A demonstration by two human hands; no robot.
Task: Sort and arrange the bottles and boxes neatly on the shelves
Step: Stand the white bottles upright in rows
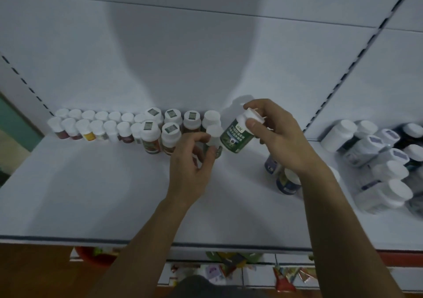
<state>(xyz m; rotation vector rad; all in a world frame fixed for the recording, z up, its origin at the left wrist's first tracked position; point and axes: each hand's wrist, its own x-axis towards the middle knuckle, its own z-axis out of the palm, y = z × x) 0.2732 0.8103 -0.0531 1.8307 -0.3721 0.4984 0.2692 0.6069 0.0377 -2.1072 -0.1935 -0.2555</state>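
The shelf is plain white with a dark grey-blue strip along its front edge. The back panel is the same white, crossed by a soft grey shadow. In the upper right, the upright shows a dashed line of dark slots.

The tilted bottle at centre has a deep green label with white lettering and a white cap. The smaller bottle just left of it is white-capped too.

At left, the small bottles have white caps and dark red or yellow labels. The larger bottles carry a grey-green square on each white cap.

Right of centre, the blue-labelled bottles are dark navy. The heap of bottles at right is white, pale lavender and black.
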